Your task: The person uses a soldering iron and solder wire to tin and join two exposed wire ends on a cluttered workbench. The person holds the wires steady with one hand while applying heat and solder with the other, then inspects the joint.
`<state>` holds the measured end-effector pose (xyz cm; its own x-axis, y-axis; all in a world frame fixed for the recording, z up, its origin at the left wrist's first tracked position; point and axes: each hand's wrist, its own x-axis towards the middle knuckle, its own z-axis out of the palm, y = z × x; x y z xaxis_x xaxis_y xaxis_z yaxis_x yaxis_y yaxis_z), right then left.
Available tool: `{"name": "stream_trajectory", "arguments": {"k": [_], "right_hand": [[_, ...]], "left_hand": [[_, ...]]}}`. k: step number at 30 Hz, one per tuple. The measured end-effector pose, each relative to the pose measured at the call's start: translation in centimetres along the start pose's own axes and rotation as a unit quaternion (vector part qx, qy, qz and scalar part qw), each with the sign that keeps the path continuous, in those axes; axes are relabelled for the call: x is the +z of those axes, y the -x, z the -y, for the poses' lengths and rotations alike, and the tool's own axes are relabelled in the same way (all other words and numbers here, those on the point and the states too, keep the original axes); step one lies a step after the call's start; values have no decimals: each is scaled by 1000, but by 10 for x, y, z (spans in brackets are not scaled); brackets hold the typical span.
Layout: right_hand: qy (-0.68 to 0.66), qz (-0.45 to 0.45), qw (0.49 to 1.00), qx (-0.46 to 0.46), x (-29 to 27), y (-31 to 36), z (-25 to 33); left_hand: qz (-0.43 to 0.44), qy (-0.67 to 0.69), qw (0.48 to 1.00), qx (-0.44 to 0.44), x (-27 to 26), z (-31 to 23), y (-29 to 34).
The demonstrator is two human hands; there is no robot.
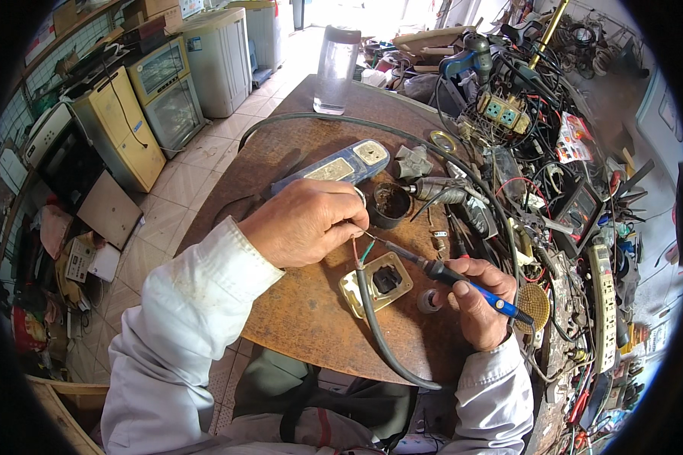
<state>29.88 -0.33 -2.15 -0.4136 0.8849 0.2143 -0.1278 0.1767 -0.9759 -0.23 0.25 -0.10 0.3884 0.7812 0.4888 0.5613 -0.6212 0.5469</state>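
Note:
My right hand (482,299) grips a blue soldering iron (463,285), its metal tip pointing left toward my left hand. With thumb and fingers pinched, my left hand (311,220) holds a thin wire end (354,244) right by the iron's tip. Red and green wires come out of a thick black cable (372,318) that curves down to the table's front edge. Beneath the wires lies an open cream plastic housing (349,292) with a dark hollow. A small round tin (429,301) sits beside it. Behind my left hand are a dark round cup (391,206) and a blue-and-cream power strip (334,164).
A clear bottle (337,72) stands at the back of the wooden table (296,303). Piled along the right are tools, cables, a multimeter (580,216) and a long socket strip (603,303). Cabinets and a washing machine (218,61) line the tiled floor at left.

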Motion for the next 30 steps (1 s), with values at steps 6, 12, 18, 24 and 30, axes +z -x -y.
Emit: {"name": "stream_trajectory", "arguments": {"k": [6,12,18,24,30], "right_hand": [[-1,4,1000,0,0,0,1],[3,8,1000,-8,0,-1,0],[2,4,1000,-4,0,0,0],[1,5,1000,2,-1,0,0],[6,6,1000,5,-1,0,2]], "left_hand": [[-1,-3,1000,2,0,0,0],[-1,-1,1000,0,0,-1,0],[-3,-7,1000,6,0,-1,0],[-4,-5,1000,5,0,0,0],[-9,-5,1000,10,1,0,0]]}}
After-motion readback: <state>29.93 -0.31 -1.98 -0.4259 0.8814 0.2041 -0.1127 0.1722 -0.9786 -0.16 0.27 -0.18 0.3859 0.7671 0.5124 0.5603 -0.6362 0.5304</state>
